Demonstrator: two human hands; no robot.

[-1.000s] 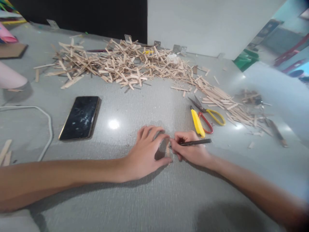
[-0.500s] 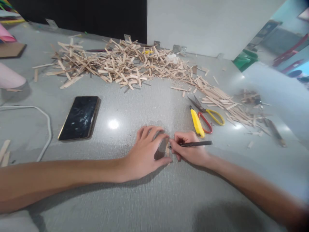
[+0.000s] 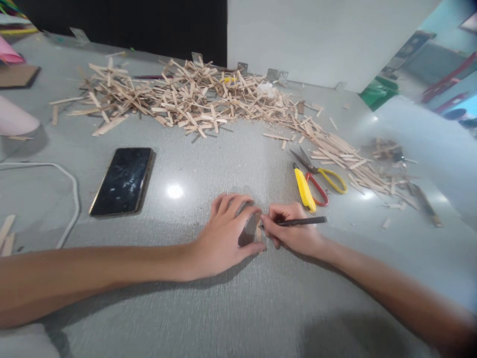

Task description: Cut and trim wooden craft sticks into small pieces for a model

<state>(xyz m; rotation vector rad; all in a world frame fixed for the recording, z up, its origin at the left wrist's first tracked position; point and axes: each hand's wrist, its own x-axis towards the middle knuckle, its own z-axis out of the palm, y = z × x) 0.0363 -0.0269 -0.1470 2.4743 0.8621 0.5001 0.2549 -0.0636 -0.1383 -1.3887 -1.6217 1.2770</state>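
Observation:
A short flat wooden stick [image 3: 259, 233] lies on the grey table, pointing away from me. My left hand [image 3: 223, 241] holds it down at both ends, thumb at the near end and forefinger at the far end. In my right hand [image 3: 292, 233] is a dark pen [image 3: 307, 221], pinched near its point. The pen's tip is at the stick's right edge; whether a mark is there is too small to tell. Beyond the right hand lie a yellow box cutter [image 3: 304, 188] and scissors [image 3: 331, 180] with one red and one yellow handle, their blades apart.
A big heap of wooden sticks [image 3: 186, 97] spreads along the back of the table [image 3: 208, 318] and trails to the right. A phone [image 3: 122, 181] lies at the left beside a white cable [image 3: 75, 191]. Metal brackets [image 3: 274, 74] stand along the back panel.

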